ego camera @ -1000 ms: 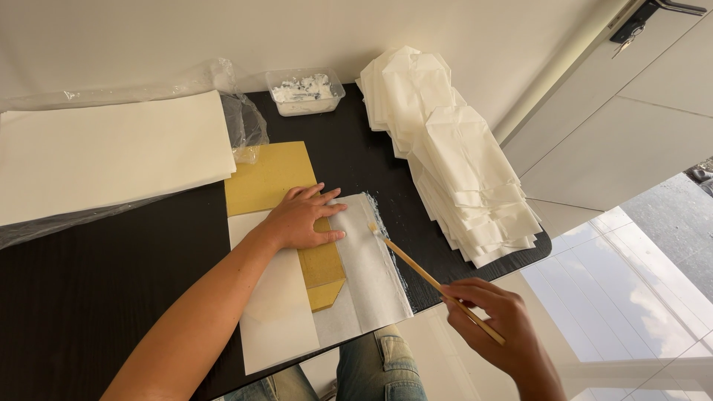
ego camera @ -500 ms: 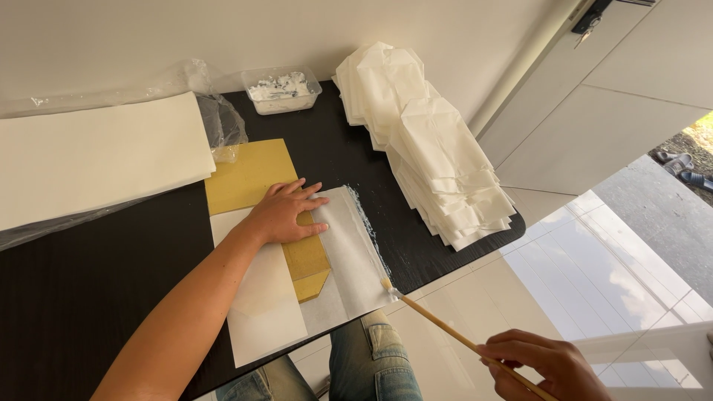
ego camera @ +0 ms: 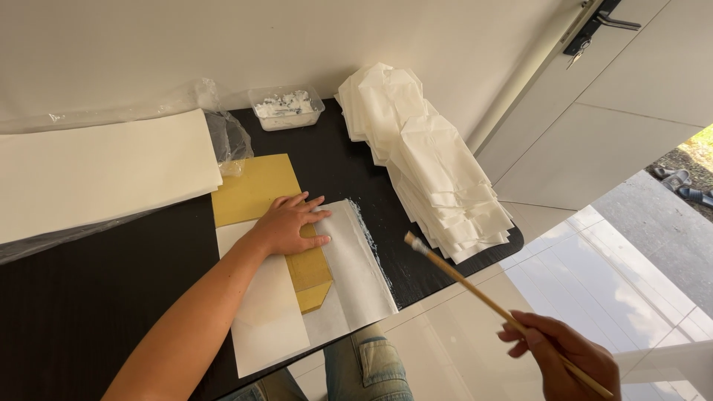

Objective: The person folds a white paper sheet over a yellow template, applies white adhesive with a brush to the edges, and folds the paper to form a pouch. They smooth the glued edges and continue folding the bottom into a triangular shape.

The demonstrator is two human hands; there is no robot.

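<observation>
My left hand [ego camera: 291, 224] lies flat, fingers spread, on a sheet of white paper [ego camera: 349, 260] folded partly over a yellow card [ego camera: 249, 189] on the black table [ego camera: 89, 297]. Wet paste streaks show along the sheet's right edge. My right hand [ego camera: 568, 356] is off the table at the lower right, holding a thin wooden brush [ego camera: 475, 293] by its handle. The brush tip points up-left and hovers in the air near the table's right edge, apart from the paper.
A clear tub of white paste [ego camera: 286, 108] stands at the back by the wall. A tall pile of folded white paper pieces [ego camera: 427, 163] fills the right side. A stack of large white sheets [ego camera: 96, 167] in plastic wrap lies at left. Tiled floor lies beyond the edge.
My right hand has lifted the brush off the paper's edge and drawn it away to the right, then raised it. My left hand has stayed pressed on the sheet.
</observation>
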